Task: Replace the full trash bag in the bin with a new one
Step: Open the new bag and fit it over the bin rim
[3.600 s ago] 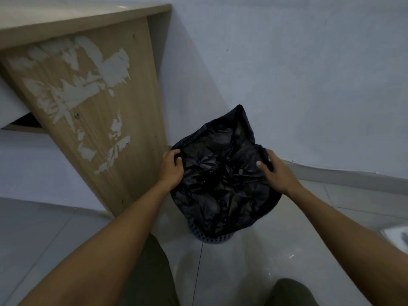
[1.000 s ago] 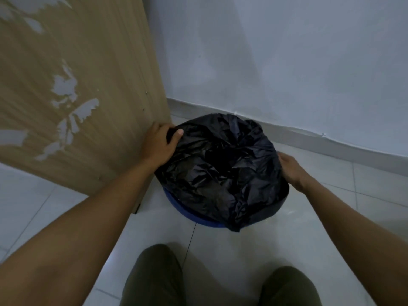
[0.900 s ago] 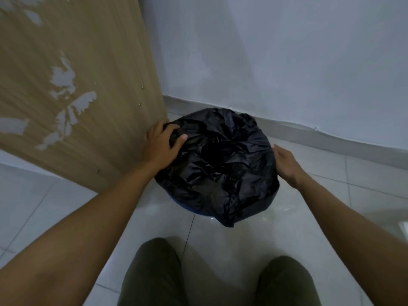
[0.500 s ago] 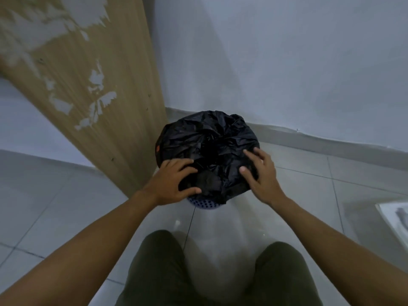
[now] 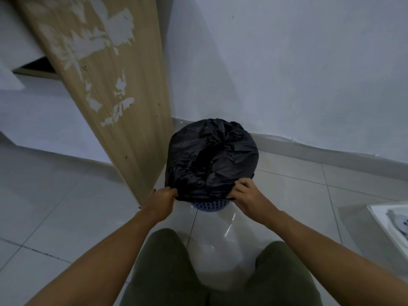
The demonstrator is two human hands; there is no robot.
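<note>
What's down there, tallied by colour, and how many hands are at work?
Black: 1, trash bag
Blue: 1, bin
Wood-coloured: 1, desk panel
White: 1, white object at the right edge
Hands: 2, left hand, right hand
Total: 6

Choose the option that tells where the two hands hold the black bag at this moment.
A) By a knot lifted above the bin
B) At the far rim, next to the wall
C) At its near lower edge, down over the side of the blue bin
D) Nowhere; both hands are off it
C: the left hand and right hand each pinch the near hem of the black bag, low over the blue bin.
</note>
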